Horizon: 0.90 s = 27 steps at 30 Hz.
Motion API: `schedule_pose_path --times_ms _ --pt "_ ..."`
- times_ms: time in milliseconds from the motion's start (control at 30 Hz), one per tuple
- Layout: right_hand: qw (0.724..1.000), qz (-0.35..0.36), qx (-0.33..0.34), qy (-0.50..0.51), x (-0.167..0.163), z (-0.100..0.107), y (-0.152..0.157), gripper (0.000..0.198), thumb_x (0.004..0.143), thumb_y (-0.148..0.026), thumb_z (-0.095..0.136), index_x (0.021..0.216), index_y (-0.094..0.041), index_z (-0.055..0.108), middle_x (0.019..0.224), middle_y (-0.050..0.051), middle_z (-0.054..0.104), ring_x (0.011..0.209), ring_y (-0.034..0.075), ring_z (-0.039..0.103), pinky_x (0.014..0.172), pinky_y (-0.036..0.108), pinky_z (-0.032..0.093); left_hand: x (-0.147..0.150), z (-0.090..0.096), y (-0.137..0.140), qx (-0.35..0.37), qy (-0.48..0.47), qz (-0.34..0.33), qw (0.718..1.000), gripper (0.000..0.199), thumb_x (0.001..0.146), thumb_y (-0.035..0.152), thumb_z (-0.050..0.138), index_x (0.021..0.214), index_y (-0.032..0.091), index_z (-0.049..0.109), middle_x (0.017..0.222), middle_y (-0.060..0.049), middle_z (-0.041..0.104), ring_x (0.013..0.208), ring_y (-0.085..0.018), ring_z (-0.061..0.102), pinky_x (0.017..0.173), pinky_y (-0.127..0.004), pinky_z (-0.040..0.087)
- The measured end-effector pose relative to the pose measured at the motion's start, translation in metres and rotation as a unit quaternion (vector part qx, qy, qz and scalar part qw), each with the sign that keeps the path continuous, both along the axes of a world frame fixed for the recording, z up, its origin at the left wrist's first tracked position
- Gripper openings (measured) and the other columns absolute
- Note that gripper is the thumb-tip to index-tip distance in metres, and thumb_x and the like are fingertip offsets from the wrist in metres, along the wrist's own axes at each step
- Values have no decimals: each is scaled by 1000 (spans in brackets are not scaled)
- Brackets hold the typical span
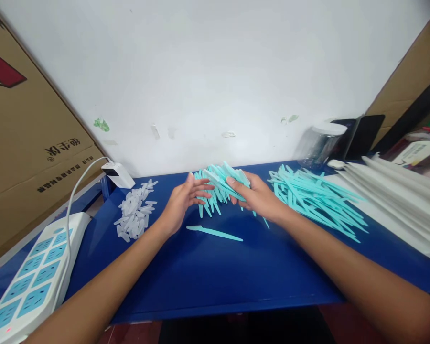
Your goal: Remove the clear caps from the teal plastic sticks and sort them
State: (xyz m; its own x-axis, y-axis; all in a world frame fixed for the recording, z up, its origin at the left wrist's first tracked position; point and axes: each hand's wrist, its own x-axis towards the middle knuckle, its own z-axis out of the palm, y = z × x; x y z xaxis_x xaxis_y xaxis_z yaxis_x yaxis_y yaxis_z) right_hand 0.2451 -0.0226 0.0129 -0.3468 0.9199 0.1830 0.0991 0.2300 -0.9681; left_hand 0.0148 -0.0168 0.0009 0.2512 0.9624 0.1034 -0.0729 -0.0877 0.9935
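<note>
My right hand (255, 193) is closed around a bunch of slim turquoise eyebrow razors (224, 179), its thumb pressed on top. Facing it from the left, my left hand (188, 200) is open, its fingers stretched towards the bunch; I cannot tell whether the fingertips touch it. Behind and below the hands, a pile of the same razors (211, 205) lies on the blue table (215, 277), partly hidden. One single razor (215, 232) lies nearer to me. A larger, loose heap of razors (315, 198) spreads out to the right of my right hand.
Small translucent caps (134, 210) lie heaped at the left. Beyond them are a white plugged-in device (117, 175), a power strip (39, 272) and a cardboard box (32, 129). At the right stand a clear jar (317, 145) and stacked white sheets (397, 205). A white wall (215, 81) closes off the back.
</note>
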Motion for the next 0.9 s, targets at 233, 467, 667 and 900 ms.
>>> schedule_pose_path --times_ms 233,467,667,900 --pt "993 -43 104 -25 -2 -3 3 46 85 -60 74 76 -19 55 65 -4 53 58 12 47 55 25 38 10 -4 -14 106 127 -85 982 46 100 54 58 114 15 77 109 -13 77 98 -24 69 83 -33 52" --pt "1000 1 11 12 0 -5 3 52 90 -66 66 71 -23 45 49 -7 44 41 10 39 43 24 34 9 -4 -11 108 178 -47 977 37 95 50 67 100 15 78 95 -9 78 85 -21 70 75 -30 52" --pt "998 -42 33 -15 1 -3 2 47 88 -63 71 75 -22 50 53 -5 53 42 12 47 43 25 38 7 -3 -12 102 188 -57 975 36 95 50 67 92 16 78 87 -8 77 79 -19 68 72 -29 51" --pt "988 -145 53 -32 2 -3 5 42 80 -50 81 72 -23 50 50 -6 50 46 13 47 49 27 40 9 -5 -12 95 192 -68 974 35 94 49 68 91 15 78 82 -8 77 75 -18 69 71 -28 54"
